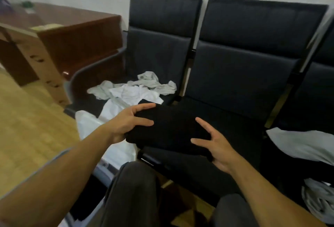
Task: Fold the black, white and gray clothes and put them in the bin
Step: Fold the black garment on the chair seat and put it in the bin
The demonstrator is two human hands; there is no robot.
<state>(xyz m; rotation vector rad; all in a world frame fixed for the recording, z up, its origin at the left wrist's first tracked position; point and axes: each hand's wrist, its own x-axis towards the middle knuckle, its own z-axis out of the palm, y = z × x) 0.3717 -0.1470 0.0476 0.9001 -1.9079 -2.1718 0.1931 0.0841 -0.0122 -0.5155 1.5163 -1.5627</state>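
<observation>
The left hand point(126, 123) holds the left end of a folded black garment point(169, 129), with the thumb and one finger on top and the other fingers seemingly tucked under it. The right hand point(216, 149) is at the right end. Its fingers are spread wide, and the edge of the cloth rests in the palm. I cannot tell for sure if this hand is squeezing the cloth or only holding it up, because the black cloth hides the fingers under it.

The black garment is up in the air between the two hands, just above the near edge of the middle seat point(240, 86).

It looks soft and light. It will bend and droop if held by one end, and the folds could slip open. So it is best to hold it from under, at both ends, and keep it flat.

On the left seat lie a crumpled white garment point(133, 93) and a gray garment point(153, 82), not folded yet. On the right there is more pale cloth point(298, 145). I do not see a bin for sure.
</observation>
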